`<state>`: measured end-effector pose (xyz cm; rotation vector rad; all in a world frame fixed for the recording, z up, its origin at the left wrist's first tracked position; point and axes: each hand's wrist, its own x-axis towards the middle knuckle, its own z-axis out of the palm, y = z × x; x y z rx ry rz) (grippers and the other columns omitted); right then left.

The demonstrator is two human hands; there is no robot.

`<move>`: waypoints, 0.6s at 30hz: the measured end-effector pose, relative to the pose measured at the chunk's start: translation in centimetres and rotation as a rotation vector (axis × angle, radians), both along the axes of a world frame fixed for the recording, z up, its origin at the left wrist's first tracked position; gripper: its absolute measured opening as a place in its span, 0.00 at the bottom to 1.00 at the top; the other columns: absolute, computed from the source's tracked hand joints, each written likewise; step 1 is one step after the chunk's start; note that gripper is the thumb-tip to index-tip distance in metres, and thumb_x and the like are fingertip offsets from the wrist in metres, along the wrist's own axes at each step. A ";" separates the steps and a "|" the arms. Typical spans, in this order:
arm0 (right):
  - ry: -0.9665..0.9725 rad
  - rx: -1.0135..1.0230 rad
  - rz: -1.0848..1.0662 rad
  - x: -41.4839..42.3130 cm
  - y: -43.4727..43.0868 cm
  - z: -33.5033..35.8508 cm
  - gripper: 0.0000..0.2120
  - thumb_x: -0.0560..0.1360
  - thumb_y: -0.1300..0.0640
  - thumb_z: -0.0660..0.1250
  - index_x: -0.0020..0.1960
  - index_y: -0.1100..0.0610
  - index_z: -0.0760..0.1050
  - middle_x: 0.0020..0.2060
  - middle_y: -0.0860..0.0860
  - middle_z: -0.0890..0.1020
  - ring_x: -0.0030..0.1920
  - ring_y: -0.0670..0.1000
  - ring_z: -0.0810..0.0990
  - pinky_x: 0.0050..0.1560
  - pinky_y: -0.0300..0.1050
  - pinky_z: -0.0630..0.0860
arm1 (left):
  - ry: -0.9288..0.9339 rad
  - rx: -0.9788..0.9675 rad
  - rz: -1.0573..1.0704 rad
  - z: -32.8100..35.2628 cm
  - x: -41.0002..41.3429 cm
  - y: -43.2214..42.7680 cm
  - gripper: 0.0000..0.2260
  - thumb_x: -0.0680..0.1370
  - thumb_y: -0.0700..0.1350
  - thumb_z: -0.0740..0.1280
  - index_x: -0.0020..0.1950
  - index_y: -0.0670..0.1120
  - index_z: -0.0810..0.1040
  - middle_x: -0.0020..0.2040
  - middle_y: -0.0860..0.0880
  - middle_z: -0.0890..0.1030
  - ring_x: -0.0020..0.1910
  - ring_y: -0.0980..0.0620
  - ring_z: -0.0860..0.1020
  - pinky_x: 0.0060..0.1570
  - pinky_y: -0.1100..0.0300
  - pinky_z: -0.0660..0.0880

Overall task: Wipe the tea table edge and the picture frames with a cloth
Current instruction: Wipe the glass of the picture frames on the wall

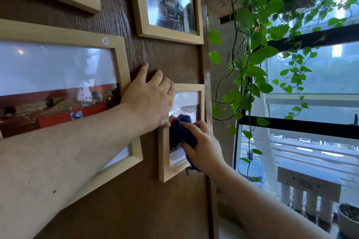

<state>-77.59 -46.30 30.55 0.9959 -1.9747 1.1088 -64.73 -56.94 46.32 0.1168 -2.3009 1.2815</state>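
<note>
A trailing green vine (258,48) hangs beside the window (310,87).

**Frames on the wall, plant at right**

Hung on the wall panel (120,200): large frame (124,58) left, upper frame (139,15) above right, small frame (164,153) lower right. Left hand (149,99) flat between large and small frames; right hand (204,149) with cloth (182,134) on the small frame's glass. Trailing plant (258,48) further right, before the window (310,122).
</note>
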 end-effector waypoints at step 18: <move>-0.155 -0.027 0.098 1.8 -0.1 -2.6 0.21 0.70 0.50 0.68 0.62 0.44 0.72 0.51 0.42 0.72 0.47 0.46 0.75 0.47 0.48 0.77 | 0.003 -0.024 0.007 0.0 0.1 -0.1 0.46 0.72 0.70 0.59 0.75 0.38 0.51 0.73 0.38 0.62 0.74 0.38 0.57 0.71 0.33 0.52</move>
